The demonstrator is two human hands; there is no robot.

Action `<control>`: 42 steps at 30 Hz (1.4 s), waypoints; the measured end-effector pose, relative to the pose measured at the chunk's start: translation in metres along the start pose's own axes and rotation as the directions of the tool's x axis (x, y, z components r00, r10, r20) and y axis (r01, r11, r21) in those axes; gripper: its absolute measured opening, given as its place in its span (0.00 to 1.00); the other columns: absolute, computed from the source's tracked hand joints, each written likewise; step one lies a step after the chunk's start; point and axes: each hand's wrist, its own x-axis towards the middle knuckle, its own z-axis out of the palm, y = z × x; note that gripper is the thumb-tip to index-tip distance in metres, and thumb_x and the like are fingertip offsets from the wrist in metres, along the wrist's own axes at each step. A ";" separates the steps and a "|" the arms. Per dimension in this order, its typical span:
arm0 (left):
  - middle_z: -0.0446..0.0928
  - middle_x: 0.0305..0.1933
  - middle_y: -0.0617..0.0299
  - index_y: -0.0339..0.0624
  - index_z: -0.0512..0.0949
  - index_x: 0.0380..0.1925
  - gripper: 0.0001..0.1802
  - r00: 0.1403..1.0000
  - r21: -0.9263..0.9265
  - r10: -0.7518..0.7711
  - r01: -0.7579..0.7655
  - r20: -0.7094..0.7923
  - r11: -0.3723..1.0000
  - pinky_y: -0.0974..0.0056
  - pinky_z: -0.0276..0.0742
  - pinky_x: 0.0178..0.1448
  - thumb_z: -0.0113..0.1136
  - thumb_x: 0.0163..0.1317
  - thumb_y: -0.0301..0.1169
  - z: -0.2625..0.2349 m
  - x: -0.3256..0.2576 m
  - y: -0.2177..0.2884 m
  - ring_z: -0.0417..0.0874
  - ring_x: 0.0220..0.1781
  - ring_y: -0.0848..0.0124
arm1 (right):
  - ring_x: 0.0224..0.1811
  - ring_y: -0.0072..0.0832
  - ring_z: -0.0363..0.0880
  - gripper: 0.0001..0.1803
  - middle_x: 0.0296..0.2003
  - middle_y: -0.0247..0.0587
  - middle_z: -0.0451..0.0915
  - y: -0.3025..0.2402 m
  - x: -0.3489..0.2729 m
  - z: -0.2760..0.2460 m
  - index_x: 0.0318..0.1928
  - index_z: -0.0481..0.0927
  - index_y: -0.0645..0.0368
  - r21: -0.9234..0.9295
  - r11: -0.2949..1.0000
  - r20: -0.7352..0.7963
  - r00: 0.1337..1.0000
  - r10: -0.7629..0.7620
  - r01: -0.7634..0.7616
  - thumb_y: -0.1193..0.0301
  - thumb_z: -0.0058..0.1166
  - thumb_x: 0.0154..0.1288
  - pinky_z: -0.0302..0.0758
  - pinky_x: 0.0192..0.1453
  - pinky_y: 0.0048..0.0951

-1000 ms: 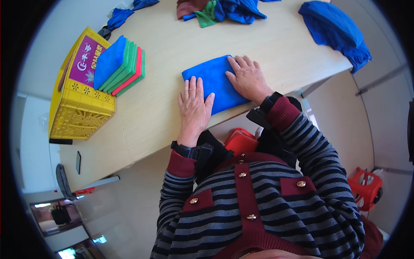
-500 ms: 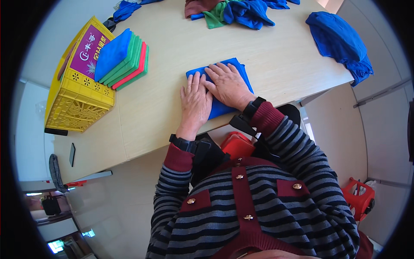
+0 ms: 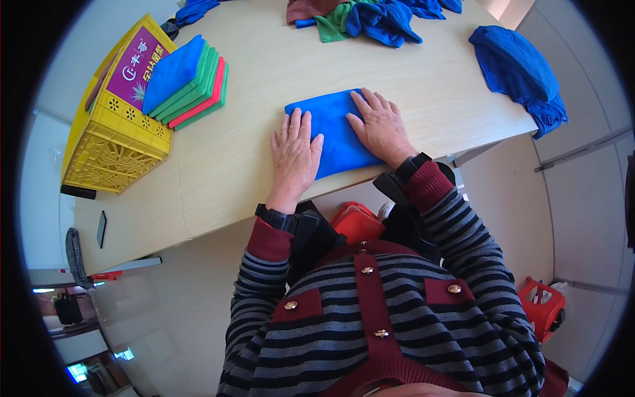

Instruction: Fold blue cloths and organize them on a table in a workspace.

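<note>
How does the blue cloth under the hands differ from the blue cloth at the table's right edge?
The blue cloth under the hands lies flat and folded into a neat rectangle; the cloth at the right edge is a crumpled heap, partly hanging over the edge. The left hand and right hand press on the first; nothing touches the second. Both are the same bright blue.

A folded cloth lies on the desk near its front edge, with the left hand on its left part and the right hand on its right. Far left stands a crate with a cloth stack leaning on it. Behind lies a cloth heap, and at the right edge another cloth.
</note>
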 end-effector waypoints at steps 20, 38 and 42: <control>0.59 0.79 0.53 0.39 0.65 0.72 0.33 0.986 0.052 0.092 -0.085 -0.142 0.995 0.37 0.52 0.80 0.60 0.70 0.39 -0.008 -0.074 0.013 0.62 0.79 0.54 | 0.79 0.48 0.56 0.36 0.74 0.48 0.64 -0.080 -0.028 0.011 0.73 0.68 0.55 0.012 0.954 0.028 0.953 -0.301 0.301 0.45 0.44 0.77 0.51 0.81 0.53; 0.71 0.71 0.54 0.44 0.71 0.68 0.28 0.977 0.228 0.142 -0.104 -0.157 0.968 0.40 0.55 0.79 0.60 0.68 0.29 -0.025 -0.048 -0.020 0.73 0.72 0.58 | 0.75 0.48 0.64 0.32 0.70 0.52 0.71 -0.026 -0.028 -0.028 0.71 0.70 0.57 -0.093 0.982 0.101 0.983 -0.156 0.166 0.49 0.47 0.76 0.53 0.80 0.53; 0.76 0.66 0.52 0.43 0.74 0.65 0.22 0.984 0.308 -0.065 0.114 -0.165 0.944 0.40 0.56 0.78 0.54 0.72 0.31 -0.042 -0.015 -0.056 0.73 0.71 0.56 | 0.70 0.49 0.70 0.30 0.64 0.52 0.76 -0.060 -0.064 -0.070 0.67 0.73 0.61 -0.081 0.979 0.279 0.947 -0.160 0.190 0.53 0.51 0.75 0.57 0.78 0.53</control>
